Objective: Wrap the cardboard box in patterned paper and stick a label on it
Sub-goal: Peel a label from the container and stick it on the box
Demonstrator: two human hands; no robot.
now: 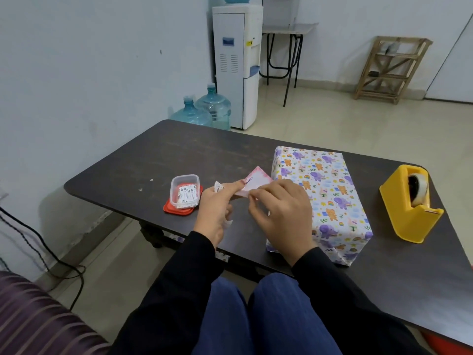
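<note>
The box (330, 190), wrapped in white paper printed with purple elephants and orange bears, lies on the dark table (143, 170) right of centre. Just left of it, both my hands hold a pink-edged label (256, 181) above the table. My left hand (217, 208) pinches the label's left side with thumb and finger, and a small white scrap (217, 187) sticks up from its fingers. My right hand (281, 213) pinches the label's lower right edge and overlaps the box's near left corner.
A small clear tub (184, 190) of printed stickers sits on its red lid (179, 210) left of my hands. A yellow tape dispenser (409, 203) stands at the table's right end. A water dispenser (236, 65) and bottles stand beyond the table.
</note>
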